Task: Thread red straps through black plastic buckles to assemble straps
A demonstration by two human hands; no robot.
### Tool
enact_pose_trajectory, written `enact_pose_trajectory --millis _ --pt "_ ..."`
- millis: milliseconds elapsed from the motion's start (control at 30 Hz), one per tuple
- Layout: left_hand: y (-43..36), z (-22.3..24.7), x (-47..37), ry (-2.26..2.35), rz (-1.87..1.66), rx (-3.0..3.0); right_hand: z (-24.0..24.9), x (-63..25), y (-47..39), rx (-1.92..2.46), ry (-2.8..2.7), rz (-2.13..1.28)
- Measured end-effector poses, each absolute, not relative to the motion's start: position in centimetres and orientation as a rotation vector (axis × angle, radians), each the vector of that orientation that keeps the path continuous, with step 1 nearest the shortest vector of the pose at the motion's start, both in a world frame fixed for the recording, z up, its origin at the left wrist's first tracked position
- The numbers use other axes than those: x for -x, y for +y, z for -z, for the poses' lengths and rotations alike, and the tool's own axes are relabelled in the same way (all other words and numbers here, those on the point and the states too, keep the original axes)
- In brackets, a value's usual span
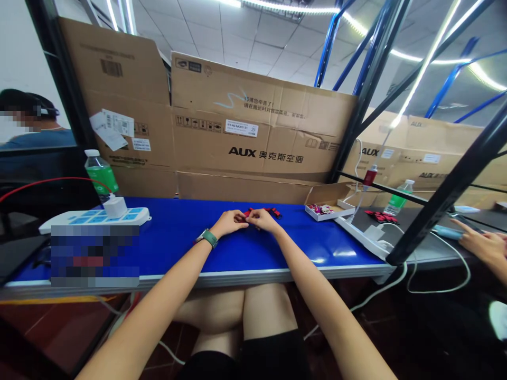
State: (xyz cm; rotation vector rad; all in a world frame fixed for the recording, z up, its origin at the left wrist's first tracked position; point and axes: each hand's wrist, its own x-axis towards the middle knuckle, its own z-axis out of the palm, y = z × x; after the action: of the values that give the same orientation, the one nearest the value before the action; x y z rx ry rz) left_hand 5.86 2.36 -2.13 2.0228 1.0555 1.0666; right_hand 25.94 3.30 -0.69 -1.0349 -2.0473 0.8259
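Both hands meet over the far half of the blue tabletop (166, 250), with fingertips close together. My left hand (230, 222), with a green-strapped watch (207, 238) on its wrist, has its fingers pinched together. My right hand (262, 219) is closed too, its thumb and fingers pressed near the left fingertips. Whatever lies between the fingers is too small to make out. Just behind my right hand, small red and black pieces (274, 212) lie on the table, partly hidden by the hands.
An open box of small wrapped items (321, 210) stands right. Power strips lie left (75, 218) and right (362, 236). A green-labelled bottle (101, 174) stands behind the left strip. Cardboard (253, 182) backs the table. Another person's hand (485, 244) is far right, beyond a dark post (431, 211).
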Motion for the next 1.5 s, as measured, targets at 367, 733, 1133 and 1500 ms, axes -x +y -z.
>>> enact_pose_trajectory --millis 367,733,1133,1500 --pt "1.0 1.1 -6.2 1.238 -0.958 -2.491 -0.3 -25.1 2.0 1.210 -1.985 -0.455" --pt "1.3 0.5 -3.2 1.254 -0.709 -2.676 -0.6 -27.7 3.2 1.693 -1.547 0.058" --pt "1.9 0.3 -3.6 1.273 -0.917 -2.643 1.1 -25.9 4.3 1.132 -1.885 -0.403" --pt "1.4 -0.4 -4.2 1.210 -1.322 -2.435 0.0 -24.9 3.1 1.118 -1.708 -0.471"
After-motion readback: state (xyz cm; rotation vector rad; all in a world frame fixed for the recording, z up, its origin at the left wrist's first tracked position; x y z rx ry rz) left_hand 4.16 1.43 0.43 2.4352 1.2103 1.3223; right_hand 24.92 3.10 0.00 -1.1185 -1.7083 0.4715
